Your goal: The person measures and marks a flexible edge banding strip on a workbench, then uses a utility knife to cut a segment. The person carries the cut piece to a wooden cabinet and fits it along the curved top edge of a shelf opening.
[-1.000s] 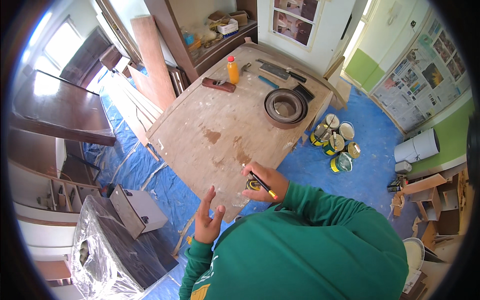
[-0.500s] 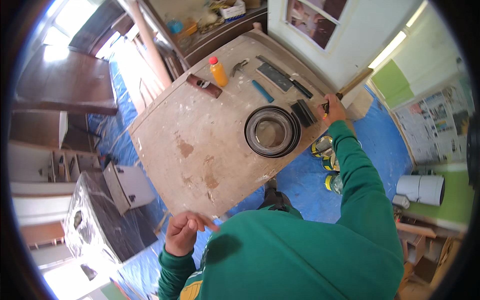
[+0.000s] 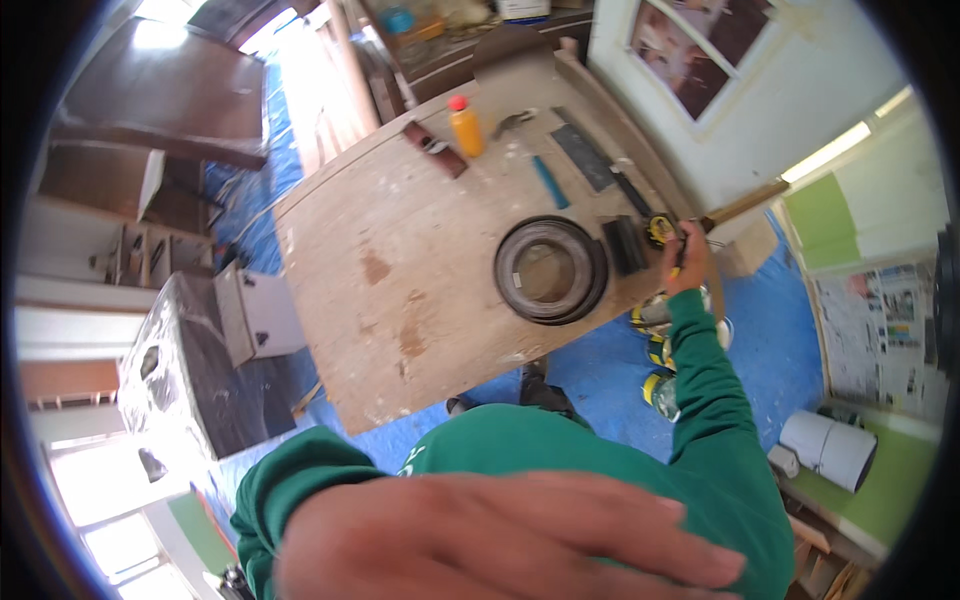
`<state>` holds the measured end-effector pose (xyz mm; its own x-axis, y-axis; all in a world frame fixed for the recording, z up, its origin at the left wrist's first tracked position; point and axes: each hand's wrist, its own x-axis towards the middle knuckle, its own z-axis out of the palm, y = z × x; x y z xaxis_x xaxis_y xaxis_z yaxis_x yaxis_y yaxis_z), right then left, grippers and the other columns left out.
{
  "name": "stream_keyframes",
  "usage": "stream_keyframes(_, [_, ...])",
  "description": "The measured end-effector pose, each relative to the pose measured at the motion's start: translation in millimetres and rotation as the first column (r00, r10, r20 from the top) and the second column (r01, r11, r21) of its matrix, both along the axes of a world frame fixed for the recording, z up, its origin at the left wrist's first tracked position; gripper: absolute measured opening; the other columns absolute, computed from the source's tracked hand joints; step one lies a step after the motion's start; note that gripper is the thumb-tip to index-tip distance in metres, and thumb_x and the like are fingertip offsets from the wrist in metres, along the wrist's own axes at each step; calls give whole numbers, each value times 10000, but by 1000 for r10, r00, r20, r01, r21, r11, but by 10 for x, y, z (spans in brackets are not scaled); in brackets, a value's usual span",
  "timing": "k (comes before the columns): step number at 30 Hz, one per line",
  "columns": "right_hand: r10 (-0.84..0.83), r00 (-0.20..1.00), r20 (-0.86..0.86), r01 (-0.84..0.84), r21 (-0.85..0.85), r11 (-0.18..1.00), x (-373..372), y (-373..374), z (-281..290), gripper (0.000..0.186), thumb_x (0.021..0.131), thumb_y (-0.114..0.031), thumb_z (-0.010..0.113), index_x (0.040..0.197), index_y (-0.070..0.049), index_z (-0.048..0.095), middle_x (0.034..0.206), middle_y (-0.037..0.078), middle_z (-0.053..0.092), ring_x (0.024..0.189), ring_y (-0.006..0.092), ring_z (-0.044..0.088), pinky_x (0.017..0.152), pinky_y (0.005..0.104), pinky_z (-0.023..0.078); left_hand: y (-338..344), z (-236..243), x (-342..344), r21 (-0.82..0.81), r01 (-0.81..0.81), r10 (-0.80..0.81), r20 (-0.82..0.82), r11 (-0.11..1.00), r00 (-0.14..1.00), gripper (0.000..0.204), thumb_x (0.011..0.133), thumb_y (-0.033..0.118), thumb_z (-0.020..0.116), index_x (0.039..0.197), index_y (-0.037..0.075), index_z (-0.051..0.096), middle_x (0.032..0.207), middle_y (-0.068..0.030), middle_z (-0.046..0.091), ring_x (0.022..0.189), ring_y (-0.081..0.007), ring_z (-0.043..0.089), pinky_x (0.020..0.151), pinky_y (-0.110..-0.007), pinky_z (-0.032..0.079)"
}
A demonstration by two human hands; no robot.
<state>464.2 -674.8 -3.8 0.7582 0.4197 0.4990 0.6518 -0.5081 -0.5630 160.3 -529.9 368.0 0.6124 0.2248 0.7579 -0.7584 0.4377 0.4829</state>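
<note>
At the table's right corner, my right hand point(image 3: 684, 258) is closed around a slim black-and-yellow tool point(image 3: 679, 262), mostly covered by the fingers. Just left of that hand lies a yellow-and-black tape measure point(image 3: 659, 230). A long tool with a black handle point(image 3: 629, 188) points toward it. Beside these sit a dark grooved block point(image 3: 625, 245) and a coil of dark brown banding point(image 3: 508, 270). My left hand point(image 3: 480, 535) looms large and blurred at the bottom, close to the camera, with fingers stretched to the right and nothing seen in them.
On the worn wooden table point(image 3: 330, 300) lie a wooden hand plane point(image 3: 435, 148), an orange bottle point(image 3: 466, 132), a hammer point(image 3: 512, 123), a blue stick point(image 3: 550, 182) and a dark flat plate point(image 3: 583, 155). Cans point(image 3: 660, 390) stand on blue floor sheeting point(image 3: 600, 370) below the right edge.
My left hand has risen from beside the table's near corner to close before the camera. My right hand has shifted slightly, and the tape measure now shows beside it. The view has shifted.
</note>
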Motion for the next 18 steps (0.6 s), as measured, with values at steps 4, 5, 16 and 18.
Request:
stream_keyframes(4, [9, 996, -93, 1, 107, 994, -500, -54, -164, 397, 1007, -247, 627, 1310, -7, 536, 1283, 222, 588, 1186, 385, 566, 1048, 445, 423, 272, 198, -355, 120, 118, -80, -284, 986, 955, 460, 1025, 285, 600, 1085, -161, 697, 1073, -335, 702, 1004, -474, 689, 883, -542, 545])
stream_keyframes(5, [-59, 993, -102, 73, 134, 988, -483, -206, -133, 402, 1007, -246, 629, 1317, -8, 533, 1290, 218, 583, 1189, 380, 563, 1052, 443, 419, 410, 225, -430, 148, 210, -147, -354, 966, 924, 439, 1022, 281, 606, 1109, -139, 702, 1080, -314, 710, 1002, -467, 692, 890, -545, 541])
stream_keyframes(16, [-466, 730, -500, 348, -316, 883, -1357, -1919, -1400, 391, 1056, -370, 513, 1062, 11, 596, 963, 198, 700, 940, 361, 680, 841, 466, 518, 1115, -1263, -1933, 445, 67, 386, -834, 893, 395, 359, 942, 167, 625, 1216, -59, 679, 1151, -169, 719, 1148, -240, 639, 1045, -372, 451])
stream_keyframes(18, [-572, 619, -539, 240, -563, 791, -1830, -2272, -1699, 245, 1023, -255, 584, 1092, -24, 626, 895, 203, 690, 853, 345, 711, 777, 471, 538, 1088, -1586, -2307, 392, 148, 342, -898, 908, 277, 373, 969, 162, 597, 1251, -76, 654, 1169, -172, 716, 1177, -239, 630, 1066, -356, 439])
